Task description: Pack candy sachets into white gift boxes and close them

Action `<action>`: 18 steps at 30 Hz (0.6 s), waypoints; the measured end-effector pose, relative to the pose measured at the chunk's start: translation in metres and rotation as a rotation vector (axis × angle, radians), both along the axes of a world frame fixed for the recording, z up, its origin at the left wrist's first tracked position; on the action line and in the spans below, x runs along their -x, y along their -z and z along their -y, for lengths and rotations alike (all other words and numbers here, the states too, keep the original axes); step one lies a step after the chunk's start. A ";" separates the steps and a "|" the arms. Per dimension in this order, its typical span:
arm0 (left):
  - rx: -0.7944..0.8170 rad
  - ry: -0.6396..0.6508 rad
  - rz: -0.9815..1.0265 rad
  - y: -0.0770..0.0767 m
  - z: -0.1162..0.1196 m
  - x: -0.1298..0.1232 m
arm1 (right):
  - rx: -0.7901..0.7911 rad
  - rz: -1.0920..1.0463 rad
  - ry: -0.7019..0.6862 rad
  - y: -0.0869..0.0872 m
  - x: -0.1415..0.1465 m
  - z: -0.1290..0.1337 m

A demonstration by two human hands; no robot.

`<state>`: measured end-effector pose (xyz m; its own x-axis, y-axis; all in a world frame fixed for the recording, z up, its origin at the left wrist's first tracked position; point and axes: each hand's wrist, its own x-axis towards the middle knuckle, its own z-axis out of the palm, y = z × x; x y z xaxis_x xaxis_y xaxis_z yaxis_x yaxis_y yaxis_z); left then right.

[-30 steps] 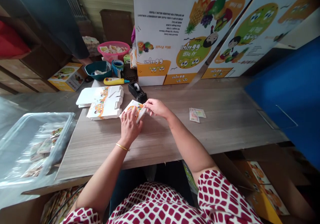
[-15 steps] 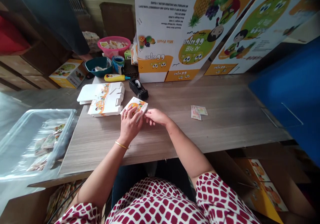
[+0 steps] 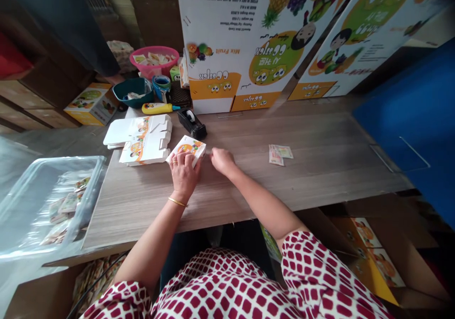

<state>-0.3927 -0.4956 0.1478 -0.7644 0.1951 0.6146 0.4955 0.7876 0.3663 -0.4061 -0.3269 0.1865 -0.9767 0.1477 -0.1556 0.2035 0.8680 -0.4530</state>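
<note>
The left hand [image 3: 184,174] lies spread, pressing down on a small folded fruit-print carton [image 3: 187,147] on the wood-grain table [image 3: 284,186]. The right hand [image 3: 222,161], fingers loosely together, sits just right of the carton, not touching. A flat die-cut carton blank [image 3: 144,141] lies just left of the carton, and a tape dispenser [image 3: 190,123] stands just beyond it.

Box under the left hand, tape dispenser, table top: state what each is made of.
The box looks like thin printed paperboard, with a smooth, slightly glossy face and crisp folds. The tape dispenser seems to be moulded black plastic, judging by its rounded shape and dull sheen. The table top looks like matte wood-grain laminate, its grain streaky and even, though veneer is possible.
</note>
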 end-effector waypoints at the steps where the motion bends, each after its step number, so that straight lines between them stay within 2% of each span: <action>1: -0.021 0.021 0.006 0.002 0.002 0.001 | -0.054 -0.126 0.025 -0.007 0.004 0.002; 3: -0.049 0.076 0.015 0.007 0.009 0.002 | -0.044 -0.369 -0.067 -0.020 0.017 0.012; 5: -0.061 0.129 0.004 0.010 0.016 0.003 | 0.009 -0.489 -0.332 -0.029 0.032 0.028; 7: -0.058 0.168 -0.030 0.009 0.025 -0.001 | 0.014 -0.451 -0.566 -0.033 0.040 0.044; 8: -0.057 0.183 -0.055 0.007 0.029 -0.005 | 0.000 -0.395 -0.625 -0.034 0.040 0.050; 10: -0.016 0.231 -0.049 0.002 0.040 -0.014 | -0.030 -0.286 -0.657 -0.035 0.034 0.053; 12: -0.002 0.225 -0.044 0.001 0.054 -0.022 | -0.033 -0.244 -0.658 -0.030 0.023 0.044; 16: 0.031 0.405 0.030 -0.004 0.082 -0.035 | -0.150 -0.315 -0.716 -0.001 -0.009 0.016; 18: 0.012 0.463 0.077 -0.011 0.088 -0.044 | -0.225 -0.383 -0.645 0.014 -0.032 0.016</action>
<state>-0.3491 -0.5839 0.1591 -0.6385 0.5330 0.5552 0.7675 0.4949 0.4075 -0.3745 -0.3424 0.1727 -0.8596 -0.4796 0.1763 -0.5077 0.8405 -0.1892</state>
